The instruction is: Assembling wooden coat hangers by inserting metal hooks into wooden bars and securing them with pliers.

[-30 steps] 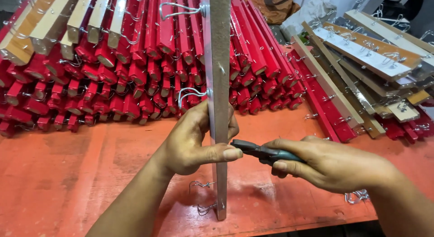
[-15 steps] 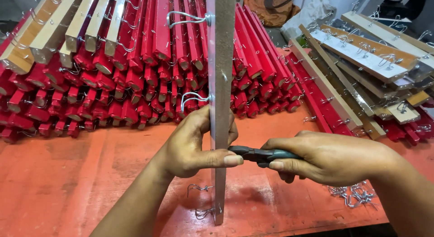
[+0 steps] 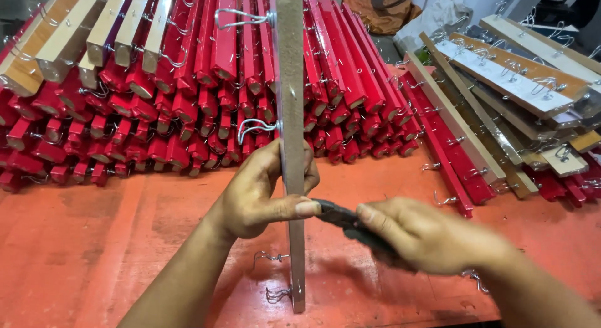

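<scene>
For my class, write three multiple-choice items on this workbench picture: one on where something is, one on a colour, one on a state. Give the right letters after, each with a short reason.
1. Where does the dark tool meet the board?
A. at its right edge, beside the left thumb
B. at its top end
C. at its foot on the table

2. What colour are most of the stacked strips behind the hands?
A. blue
B. red
C. green

3. How does the held board stand?
A. flat on the table
B. leaning on the stack
C. on edge, upright, gripped by one hand

Answers: 1 A, the right hand brings the tool to the board by the thumb of the left hand. 2 B, the strips are mostly red. 3 C, the board's foot rests on the orange table and the left hand clasps it.
</scene>
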